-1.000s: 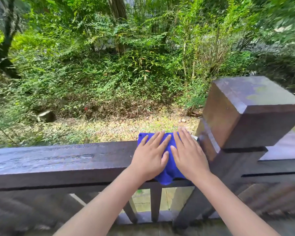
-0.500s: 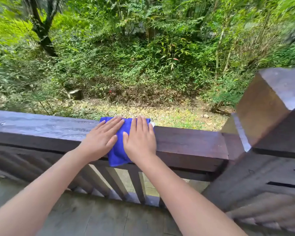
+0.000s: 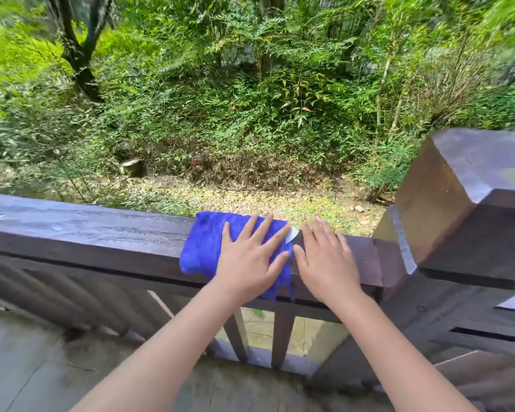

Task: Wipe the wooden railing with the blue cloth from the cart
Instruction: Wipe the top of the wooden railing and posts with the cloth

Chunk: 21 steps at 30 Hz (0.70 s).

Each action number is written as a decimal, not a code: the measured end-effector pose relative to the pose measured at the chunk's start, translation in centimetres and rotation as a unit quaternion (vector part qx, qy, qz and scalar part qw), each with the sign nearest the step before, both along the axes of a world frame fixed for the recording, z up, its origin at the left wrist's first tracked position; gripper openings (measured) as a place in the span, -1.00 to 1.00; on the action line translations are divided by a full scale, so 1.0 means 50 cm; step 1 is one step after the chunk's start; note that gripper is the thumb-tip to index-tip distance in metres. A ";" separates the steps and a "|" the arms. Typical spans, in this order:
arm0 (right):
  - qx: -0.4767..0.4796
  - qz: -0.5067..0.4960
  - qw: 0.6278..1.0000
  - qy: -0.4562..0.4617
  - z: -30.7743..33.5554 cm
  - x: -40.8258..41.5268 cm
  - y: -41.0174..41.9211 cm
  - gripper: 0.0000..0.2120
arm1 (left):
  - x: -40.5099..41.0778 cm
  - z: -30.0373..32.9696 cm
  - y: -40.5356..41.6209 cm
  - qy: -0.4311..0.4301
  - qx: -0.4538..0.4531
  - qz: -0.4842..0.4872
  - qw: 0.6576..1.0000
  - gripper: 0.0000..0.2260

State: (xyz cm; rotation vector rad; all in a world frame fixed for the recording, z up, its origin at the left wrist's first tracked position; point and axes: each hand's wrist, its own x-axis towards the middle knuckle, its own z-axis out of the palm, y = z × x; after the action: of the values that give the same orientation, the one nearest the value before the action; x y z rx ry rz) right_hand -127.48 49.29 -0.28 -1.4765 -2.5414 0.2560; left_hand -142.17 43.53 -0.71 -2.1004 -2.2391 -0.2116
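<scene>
Two bare hands lie flat, fingers spread, gripping nothing. The left hand (image 3: 250,260) presses on one bright blue fuzzy cloth (image 3: 201,248), which drapes over the top and near face of the dark brown wooden railing (image 3: 87,236). The right hand (image 3: 324,260) rests just beside it on bare rail, touching the cloth's edge, where a small white tag (image 3: 292,234) shows. One thick square wooden post (image 3: 458,203) stands at the right, blocking the rail's run. Three slim balusters (image 3: 281,340) show below. Beyond lie green shrubs (image 3: 250,114) and a leaf-strewn ground strip (image 3: 250,200).
</scene>
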 end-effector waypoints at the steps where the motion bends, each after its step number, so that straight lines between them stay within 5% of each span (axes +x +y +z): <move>1: 0.004 -0.004 1.000 -0.005 -0.004 -0.007 -0.001 -0.46 | -0.010 0.001 -0.003 0.004 0.002 -0.002 1.000 -0.52; 6: 0.027 -0.041 0.999 -0.016 -0.016 -0.051 -0.010 -0.41 | -0.095 0.007 -0.027 0.010 0.002 0.030 0.999 -0.42; 15: 0.022 0.005 0.999 -0.047 -0.010 -0.230 -0.074 -0.35 | -0.247 0.010 -0.083 -0.002 0.058 0.023 0.998 -0.53; 21: 0.016 0.035 0.999 -0.034 -0.003 -0.379 -0.110 -0.35 | -0.493 0.021 -0.147 -0.002 0.013 0.020 1.000 -0.51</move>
State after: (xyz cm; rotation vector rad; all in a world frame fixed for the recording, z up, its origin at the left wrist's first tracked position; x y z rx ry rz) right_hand -146.44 43.78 -0.46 -1.4087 -2.6415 0.1763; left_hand -166.82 36.17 0.34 -2.0414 -2.2666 -0.2418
